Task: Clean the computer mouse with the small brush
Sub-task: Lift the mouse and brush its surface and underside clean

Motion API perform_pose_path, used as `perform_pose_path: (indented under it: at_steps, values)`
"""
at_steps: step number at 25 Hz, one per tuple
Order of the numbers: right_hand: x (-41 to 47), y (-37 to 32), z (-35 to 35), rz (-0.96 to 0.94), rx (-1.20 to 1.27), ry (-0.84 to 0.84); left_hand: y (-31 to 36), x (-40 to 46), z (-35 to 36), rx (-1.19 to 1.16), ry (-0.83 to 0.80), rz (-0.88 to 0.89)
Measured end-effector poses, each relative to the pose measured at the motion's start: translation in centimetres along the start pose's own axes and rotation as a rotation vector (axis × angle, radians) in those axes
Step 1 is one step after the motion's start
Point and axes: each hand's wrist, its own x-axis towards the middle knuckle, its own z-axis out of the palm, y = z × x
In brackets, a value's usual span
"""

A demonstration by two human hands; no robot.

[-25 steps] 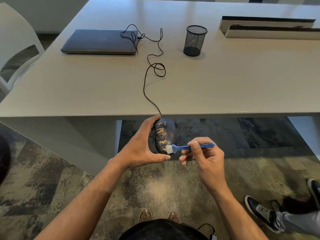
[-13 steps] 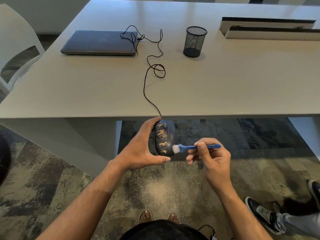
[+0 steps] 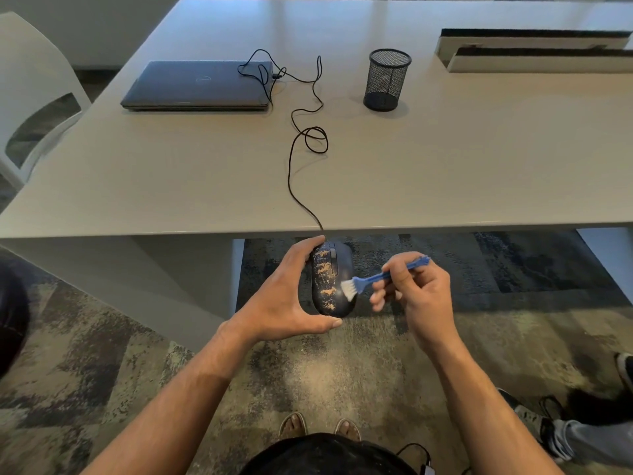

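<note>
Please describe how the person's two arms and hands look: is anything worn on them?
Both forearms are bare as far as the picture shows: no sleeves, gloves or watch are visible. The left hand and right hand wear no rings that I can see.

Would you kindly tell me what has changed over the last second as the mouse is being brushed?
The right hand swung the small blue brush away to the right, then back, tilting its handle upward; the white bristles again touch the dark, orange-speckled computer mouse on its right side. The left hand kept gripping the mouse below the grey table edge. Laptop, cable and mesh cup stayed put.
</note>
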Motion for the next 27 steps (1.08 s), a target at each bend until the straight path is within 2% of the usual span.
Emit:
perform_pose_path:
  at_steps: [8, 13, 17, 19, 23, 27]
  values:
    - [5.1, -0.1, -0.7, 0.017, -0.112, 0.041, 0.1, -0.2, 0.6, -0.022, -0.034, 0.025]
    - [5.8, -0.7, -0.7, -0.09, -0.185, 0.014, 0.0, -0.4, 0.3, -0.027, -0.013, 0.015]
    - [4.3, -1.2, -0.1, -0.175, -0.432, -0.16, -0.2, -0.3, 0.0, -0.023, 0.009, 0.002]
    - [3.1, -1.3, -0.1, -0.189, -0.513, -0.163, -0.4, -0.3, -0.1, -0.03, 0.019, -0.009]
    - [0.6, -1.3, -0.5, -0.217, -0.478, -0.089, -0.8, -0.4, -0.3, -0.041, 0.035, -0.03]
    - [-2.8, -0.7, -0.1, -0.242, -0.449, -0.105, -1.0, -0.4, -0.2, -0.041, 0.043, -0.036]
